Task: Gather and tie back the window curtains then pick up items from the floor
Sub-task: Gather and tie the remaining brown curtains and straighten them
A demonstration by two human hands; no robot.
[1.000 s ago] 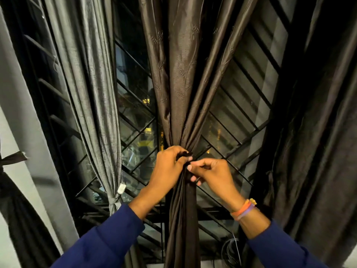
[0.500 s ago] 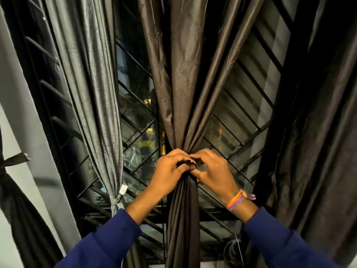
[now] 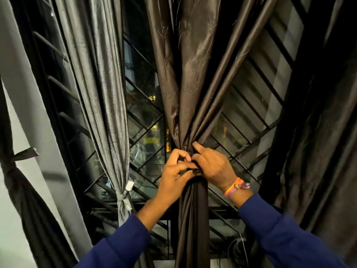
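Between the two hands, the gathered brown curtain (image 3: 193,78) fans out above them and hangs as a tight bundle below. Well to the left of the left hand hangs a grey curtain (image 3: 100,89), already tied. The left hand (image 3: 174,176) curls its fingers round the bunched neck of the brown curtain. The right hand (image 3: 214,167) pinches the same neck from the other side, touching the left hand, with coloured wristbands (image 3: 234,187) at its wrist.

Gathered dark brown curtain (image 3: 190,74), cinched mid-height
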